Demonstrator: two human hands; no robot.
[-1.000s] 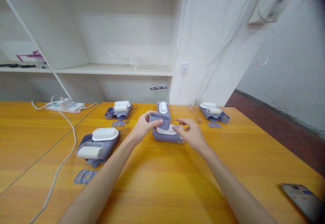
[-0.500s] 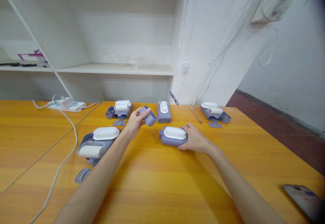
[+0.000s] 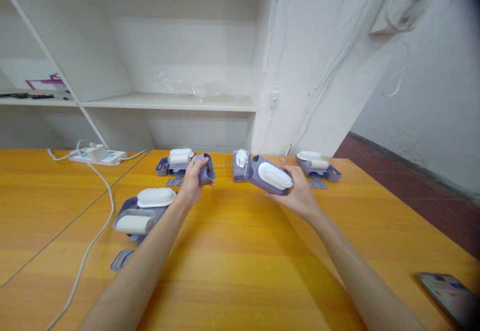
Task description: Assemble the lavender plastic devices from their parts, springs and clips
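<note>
Above the wooden table, the purple case is best steadied without squeezing; its long axis slants down rightward, free end pointing up-left. The right hand, partly curled, grips its other end. The left hand pinches a smaller purple cup, opening seemingly rightward, though detail is poor.

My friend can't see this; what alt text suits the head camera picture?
A person's left hand holds a small purple cup-like piece and their right hand a purple case with a white oval pad, both over a wooden table. Similar purple-and-white sets rest on it, with a phone at the picture's lower right.
</note>
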